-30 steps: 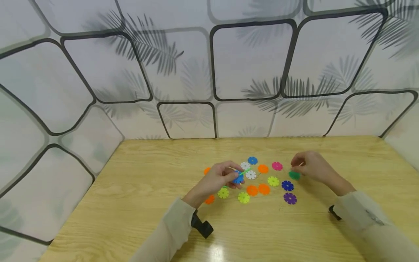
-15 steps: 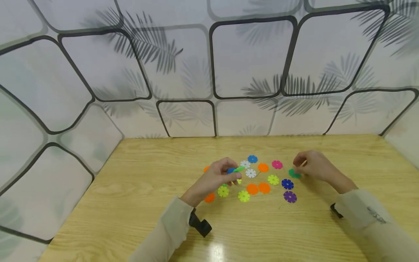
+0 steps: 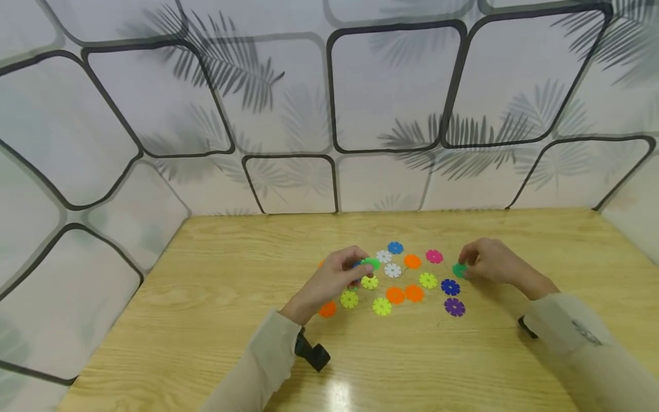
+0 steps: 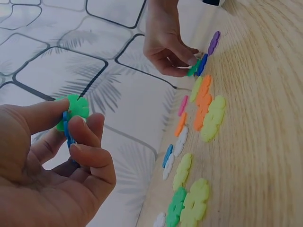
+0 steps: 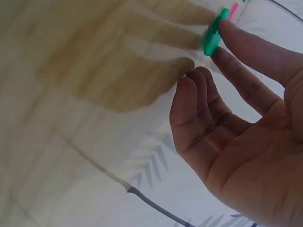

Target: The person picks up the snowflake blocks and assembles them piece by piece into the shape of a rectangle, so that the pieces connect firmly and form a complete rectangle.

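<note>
Above the left part of a spread of flower-shaped plastic discs, my left hand (image 3: 337, 276) holds two of them fitted together, a light green disc (image 4: 78, 108) and a blue disc (image 4: 67, 128) set crosswise to it. Thumb and fingers pinch the blue one. At the right end of the spread, my right hand (image 3: 491, 262) pinches a darker green disc (image 5: 217, 34) between thumb and index finger, low at the tabletop. Its other fingers are curled. Close to that hand lie a dark blue disc (image 3: 450, 286), a purple disc (image 3: 455, 307) and a pink disc (image 3: 434, 256).
More discs lie flat on the wooden table (image 3: 216, 297): several orange discs (image 3: 395, 295), yellow discs (image 3: 382, 306), white discs (image 3: 392, 270) and a light blue disc (image 3: 395, 248). A patterned wall (image 3: 391, 91) stands along the table's back edge.
My left hand has drawn slightly left and turned the joined pair, so the light green disc now shows its face. My right hand has closed its fingertips on the darker green disc.
</note>
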### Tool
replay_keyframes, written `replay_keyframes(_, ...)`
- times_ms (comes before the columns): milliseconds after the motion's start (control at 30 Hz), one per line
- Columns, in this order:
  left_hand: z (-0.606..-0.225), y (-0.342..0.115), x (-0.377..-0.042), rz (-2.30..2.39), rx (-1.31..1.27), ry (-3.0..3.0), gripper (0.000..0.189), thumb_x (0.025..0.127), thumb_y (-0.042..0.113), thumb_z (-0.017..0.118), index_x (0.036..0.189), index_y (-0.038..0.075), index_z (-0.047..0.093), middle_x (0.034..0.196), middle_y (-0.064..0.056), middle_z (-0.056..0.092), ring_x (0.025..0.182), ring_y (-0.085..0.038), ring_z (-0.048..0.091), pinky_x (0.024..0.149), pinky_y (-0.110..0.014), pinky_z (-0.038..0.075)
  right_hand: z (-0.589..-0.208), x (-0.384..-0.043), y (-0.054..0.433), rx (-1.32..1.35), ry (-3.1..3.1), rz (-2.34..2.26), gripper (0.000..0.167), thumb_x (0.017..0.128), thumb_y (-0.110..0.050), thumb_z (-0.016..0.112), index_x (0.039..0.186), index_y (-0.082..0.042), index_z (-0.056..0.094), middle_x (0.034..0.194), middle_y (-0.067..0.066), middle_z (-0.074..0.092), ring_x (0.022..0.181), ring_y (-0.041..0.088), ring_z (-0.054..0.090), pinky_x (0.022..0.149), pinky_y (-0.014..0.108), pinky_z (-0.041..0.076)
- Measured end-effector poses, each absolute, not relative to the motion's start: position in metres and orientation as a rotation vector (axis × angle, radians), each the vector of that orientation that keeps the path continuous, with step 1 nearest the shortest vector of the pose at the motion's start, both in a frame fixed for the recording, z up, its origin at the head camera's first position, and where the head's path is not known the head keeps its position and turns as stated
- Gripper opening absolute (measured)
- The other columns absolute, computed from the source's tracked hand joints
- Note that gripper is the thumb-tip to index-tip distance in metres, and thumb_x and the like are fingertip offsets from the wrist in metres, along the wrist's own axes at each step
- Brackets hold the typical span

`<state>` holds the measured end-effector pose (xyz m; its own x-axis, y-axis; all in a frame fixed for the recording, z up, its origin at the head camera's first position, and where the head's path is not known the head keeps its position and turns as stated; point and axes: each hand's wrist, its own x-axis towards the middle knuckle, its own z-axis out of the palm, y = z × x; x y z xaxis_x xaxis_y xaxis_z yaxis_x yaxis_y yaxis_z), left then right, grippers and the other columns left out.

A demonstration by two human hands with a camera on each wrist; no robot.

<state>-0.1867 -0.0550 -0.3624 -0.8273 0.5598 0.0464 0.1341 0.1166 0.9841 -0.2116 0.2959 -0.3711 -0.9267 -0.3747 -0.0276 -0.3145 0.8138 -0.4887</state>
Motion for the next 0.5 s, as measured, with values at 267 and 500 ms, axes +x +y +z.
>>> replay_keyframes(267, -0.362, -0.051, -0.187, 1.744, 0.695, 2.114, 0.016, 0.106, 0.006, 0.051, 0.107, -0.007, 0.062, 0.082, -0.012, 0.054, 0.069, -0.016, 0.047, 0.064, -0.026, 0.041, -0.363, -0.209, 0.292, -0.56, 2.831, -0.936, 0.009, 0.08, 0.009, 0.065, 0.087, 0.004, 0.065, 0.066, -0.002, 0.056, 0.055, 0.012, 0.048, 0.053, 0.026, 0.042)
replay_keyframes(500, -0.364, -0.047, -0.187, 1.747, 0.633, 2.142, 0.018, 0.106, 0.007, 0.051, 0.104, -0.007, 0.062, 0.083, -0.007, 0.054, 0.073, -0.016, 0.048, 0.069, -0.03, 0.045, -0.357, -0.204, 0.284, -0.54, 2.775, -1.094, 0.006, 0.093, 0.005, 0.064, 0.096, 0.01, 0.068, 0.076, 0.004, 0.065, 0.064, 0.018, 0.061, 0.058, 0.03, 0.056)
